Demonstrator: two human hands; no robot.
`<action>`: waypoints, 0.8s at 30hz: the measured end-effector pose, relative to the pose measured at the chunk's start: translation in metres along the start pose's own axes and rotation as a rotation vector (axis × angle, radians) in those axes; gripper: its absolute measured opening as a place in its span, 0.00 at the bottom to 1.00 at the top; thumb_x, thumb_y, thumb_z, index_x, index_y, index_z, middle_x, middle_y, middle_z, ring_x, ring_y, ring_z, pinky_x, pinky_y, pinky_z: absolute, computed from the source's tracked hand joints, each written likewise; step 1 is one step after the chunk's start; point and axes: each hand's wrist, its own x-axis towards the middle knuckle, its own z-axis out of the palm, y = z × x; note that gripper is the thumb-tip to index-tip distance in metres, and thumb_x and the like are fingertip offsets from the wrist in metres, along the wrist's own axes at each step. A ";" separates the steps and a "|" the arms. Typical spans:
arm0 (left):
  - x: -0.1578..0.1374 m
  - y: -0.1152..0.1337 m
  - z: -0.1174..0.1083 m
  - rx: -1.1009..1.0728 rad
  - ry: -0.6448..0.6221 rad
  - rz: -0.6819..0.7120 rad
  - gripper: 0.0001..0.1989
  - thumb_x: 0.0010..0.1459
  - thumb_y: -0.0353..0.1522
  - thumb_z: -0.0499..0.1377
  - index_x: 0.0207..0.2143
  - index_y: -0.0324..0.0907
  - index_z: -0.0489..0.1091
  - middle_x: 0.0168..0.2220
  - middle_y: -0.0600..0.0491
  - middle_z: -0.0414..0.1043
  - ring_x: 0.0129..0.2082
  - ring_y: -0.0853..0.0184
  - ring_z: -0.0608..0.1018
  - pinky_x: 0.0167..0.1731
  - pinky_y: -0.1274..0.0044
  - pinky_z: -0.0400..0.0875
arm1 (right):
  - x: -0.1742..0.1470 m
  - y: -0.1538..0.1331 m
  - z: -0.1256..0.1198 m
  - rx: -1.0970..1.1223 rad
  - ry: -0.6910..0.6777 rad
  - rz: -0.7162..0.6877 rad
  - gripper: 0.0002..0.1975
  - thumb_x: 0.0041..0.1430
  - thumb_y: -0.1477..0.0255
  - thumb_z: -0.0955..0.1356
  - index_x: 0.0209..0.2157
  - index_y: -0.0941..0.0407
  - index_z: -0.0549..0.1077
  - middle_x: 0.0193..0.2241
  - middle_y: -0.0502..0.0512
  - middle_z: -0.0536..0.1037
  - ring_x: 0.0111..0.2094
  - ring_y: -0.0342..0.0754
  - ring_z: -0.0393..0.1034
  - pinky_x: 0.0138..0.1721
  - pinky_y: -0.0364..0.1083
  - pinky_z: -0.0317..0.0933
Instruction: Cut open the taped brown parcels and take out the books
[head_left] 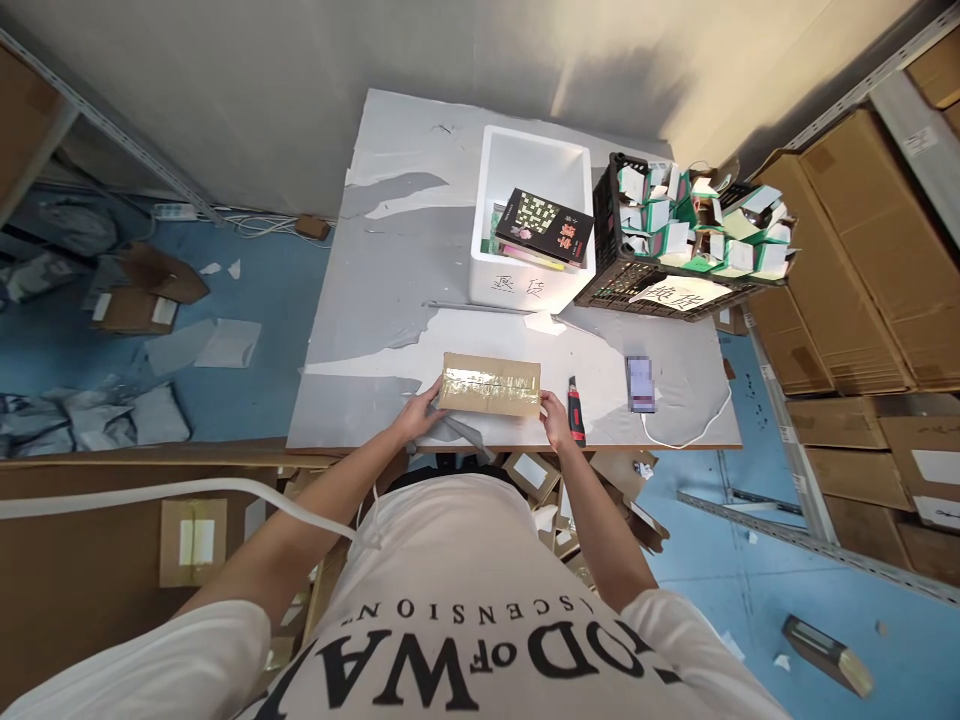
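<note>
Our hands grip a taped box (490, 385) at the worktop (390, 290) near edge: left hand (420, 413) on its left end, right hand (556, 417) on its right end, knife (576, 411) beside.

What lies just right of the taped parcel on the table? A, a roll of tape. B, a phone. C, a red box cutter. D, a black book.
C: the red box cutter lies beside the right hand at the parcel; the phone sits farther right, and the book is in the white box.
</note>
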 end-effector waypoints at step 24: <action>0.046 0.038 -0.006 0.309 0.270 -0.237 0.25 0.56 0.48 0.51 0.29 0.39 0.79 0.27 0.49 0.78 0.28 0.63 0.74 0.27 0.77 0.59 | 0.028 -0.024 -0.002 -0.328 -0.081 -0.040 0.23 0.58 0.51 0.58 0.30 0.53 0.73 0.33 0.54 0.77 0.37 0.53 0.69 0.42 0.51 0.62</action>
